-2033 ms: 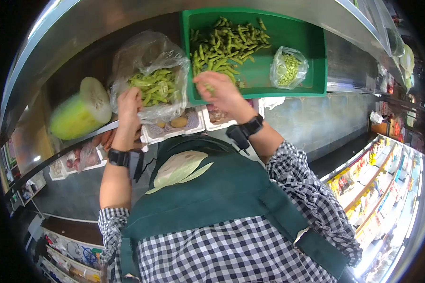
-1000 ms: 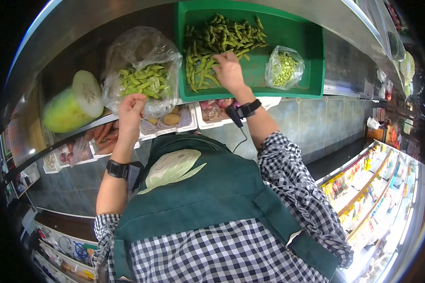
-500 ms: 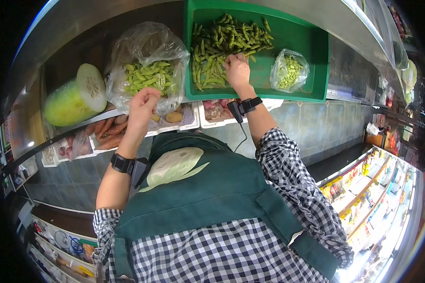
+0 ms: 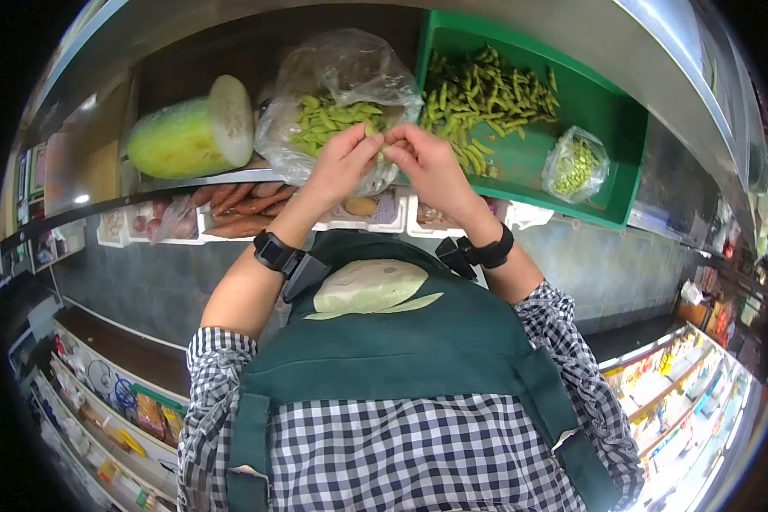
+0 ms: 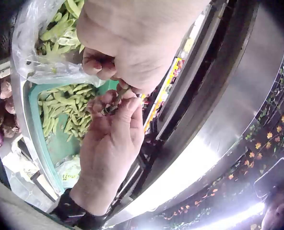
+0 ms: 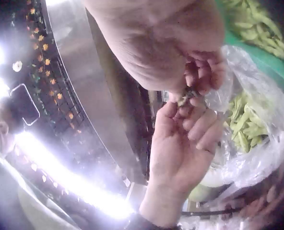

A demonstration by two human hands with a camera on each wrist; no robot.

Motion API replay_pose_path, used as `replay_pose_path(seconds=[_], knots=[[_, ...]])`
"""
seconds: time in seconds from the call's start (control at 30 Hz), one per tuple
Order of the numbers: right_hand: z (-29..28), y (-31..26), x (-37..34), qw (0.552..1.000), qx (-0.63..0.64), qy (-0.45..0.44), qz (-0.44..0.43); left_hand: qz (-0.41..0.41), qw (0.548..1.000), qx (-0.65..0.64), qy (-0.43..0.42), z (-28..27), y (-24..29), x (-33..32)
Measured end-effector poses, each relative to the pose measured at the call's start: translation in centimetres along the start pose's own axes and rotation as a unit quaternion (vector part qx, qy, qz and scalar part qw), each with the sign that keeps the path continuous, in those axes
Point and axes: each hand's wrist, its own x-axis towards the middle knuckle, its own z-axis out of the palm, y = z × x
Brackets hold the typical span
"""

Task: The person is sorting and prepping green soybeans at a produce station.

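I see what looks like a small green pod (image 6: 183, 101) pinched between the left hand (image 4: 347, 162) and the right hand (image 4: 433, 166), presumably steadying it from both sides; below lies the plastic bag (image 4: 343, 61); the green crate (image 4: 525, 157) stands just beside, likely for short reaches.

Floor: grey-blue tile (image 4: 584, 277), running left and right.
Counter: dark surface (image 4: 179, 72) at far left; bright metal band (image 4: 670, 64) curving past far right.
Shelving, near left: brown top (image 4: 128, 337), mixed goods on tiers.
Shelving, near right: brown-edged shelves (image 4: 676, 381), strongly lit white.
Ceiling side, wrist views: glaring strip light (image 6: 75, 179); orange leaf decoration (image 5: 257, 145), dark backing.
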Motion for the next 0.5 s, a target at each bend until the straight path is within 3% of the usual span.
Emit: replay_pose_path(seconds=[0.03, 0.1, 0.13, 0.17, 0.2, 0.23, 0.27, 0.3, 0.33, 0.37, 0.4, 0.43, 0.5], knots=[[0.5, -0.2, 0.4, 1.0, 0.004, -0.006, -0.009, -0.01, 0.998, -0.051, 0.017, -0.4, 0.3, 0.0], [1.7, -0.1, 1.3, 0.947, -0.25, 0.057, -0.194, -0.011, 0.998, -0.053, 0.035, -1.1, 0.2, -0.2], [2.2, -0.3, 1.8, 0.945, -0.257, 0.051, -0.197, -0.014, 0.997, -0.057, 0.045, -1.7, 0.5, -0.5], [2.8, -0.4, 3.1, 0.929, -0.28, 0.053, -0.237, 0.019, 0.995, 0.007, 0.099, -2.3, 1.8, -1.0], [3.0, -0.7, 3.7, 0.911, -0.302, 0.059, -0.276, 0.068, 0.991, 0.093, 0.07, -3.5, 1.7, -1.0], [3.3, -1.1, 2.9, 0.906, -0.311, 0.048, -0.284, 0.243, 0.852, 0.464, 0.0, -5.0, 0.7, -0.8], [3.6, -0.5, 3.6, 0.899, -0.315, 0.045, -0.301, 0.238, 0.813, 0.531, -0.015, -5.7, 0.0, -0.4], [3.7, 0.1, 3.8, 0.889, -0.339, 0.021, -0.306, 0.279, 0.822, 0.495, 0.028, -5.6, -0.8, -0.3], [3.8, 0.2, 3.9, 0.886, -0.348, 0.013, -0.305, 0.371, 0.799, 0.462, 0.099, -5.3, -1.8, 0.5], [3.9, -0.4, 3.9, 0.892, -0.353, -0.002, -0.281, 0.337, 0.85, 0.394, 0.092, -5.4, -2.1, 0.2], [4.0, -0.9, 3.9, 0.89, -0.349, -0.001, -0.293, 0.213, 0.956, 0.185, 0.075, -4.6, -1.5, -0.7], [3.9, -0.8, 3.8, 0.898, -0.34, -0.016, -0.28, 0.068, 0.996, -0.012, 0.06, -3.9, -2.5, 0.0], [3.9, -1.7, 3.7, 0.884, -0.33, -0.012, -0.33, 0.049, 0.994, -0.044, 0.09, -3.4, -1.8, -0.7]])
